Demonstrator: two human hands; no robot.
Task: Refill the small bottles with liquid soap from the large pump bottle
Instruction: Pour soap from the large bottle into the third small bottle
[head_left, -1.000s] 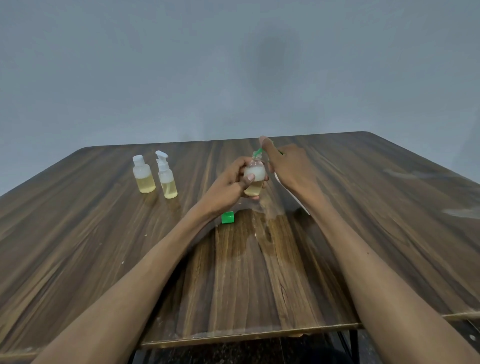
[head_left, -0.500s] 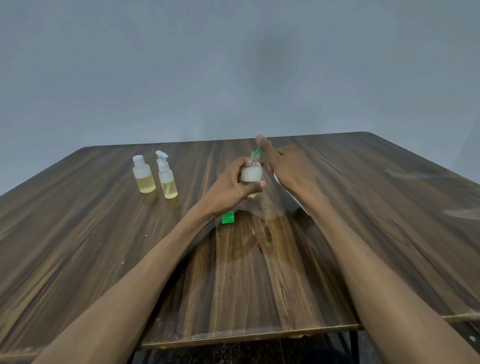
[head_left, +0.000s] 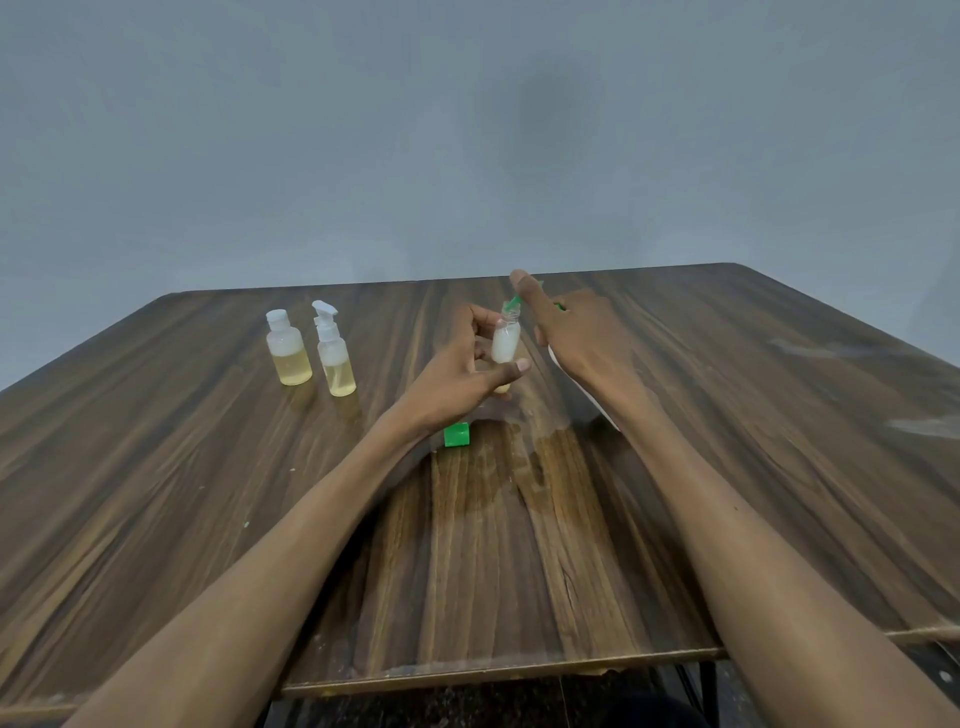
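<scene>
From the head view, we're pinching the small open bottle (head_left: 505, 340) upright between left hand (head_left: 457, 376) thumb and fingertips mid-table, its mouth under the green nozzle (head_left: 514, 300), while our right hand (head_left: 576, 332) is curling round the mostly hidden pump bottle, forefinger extended on top. We're watching the green cap (head_left: 456, 434) lying just nearer us, with two capped bottles (head_left: 310, 352) standing well clear toward the far left corner of the table (head_left: 156, 493).

Two bare forearms, no sleeves; left grip (head_left: 457, 374), right grip (head_left: 582, 332) ungloved.
</scene>
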